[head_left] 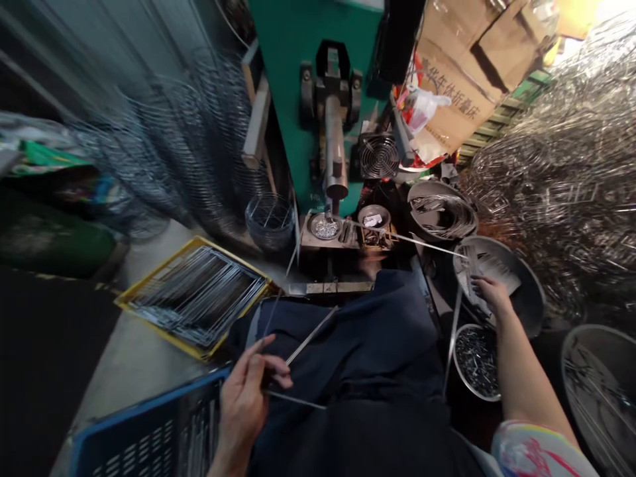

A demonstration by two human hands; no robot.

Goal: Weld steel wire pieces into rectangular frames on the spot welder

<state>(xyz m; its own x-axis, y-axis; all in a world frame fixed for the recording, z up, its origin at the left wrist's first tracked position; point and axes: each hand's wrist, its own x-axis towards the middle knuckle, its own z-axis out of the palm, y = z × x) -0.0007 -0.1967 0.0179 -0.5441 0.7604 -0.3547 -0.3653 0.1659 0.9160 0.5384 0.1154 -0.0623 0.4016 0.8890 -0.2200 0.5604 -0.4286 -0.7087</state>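
Observation:
My left hand (248, 387) is closed over my lap, with thin metal wires (312, 336) pinched in its fingers and sticking out several ways. Dark trousers lie beneath them. At the right, my right hand (491, 295) reaches into a grey basin (531, 291), its fingers curled at pale, thin metal pieces (477, 278) lying there. Exactly what these fingers grip is too small to make out. Ahead stands a green machine (278, 86) with a metal cylinder arm (335, 146) pointing down. Below its tip, a round dish (325, 226) holds small shiny bits.
A yellow crate (199, 245) of bent wire frames lies left, with a blue crate (149, 404) nearer me. At right are a basin of wire rings (442, 212), a bucket of small metal parts (476, 361) and a tall wire heap (561, 165). Wire baskets (189, 132) stand behind left.

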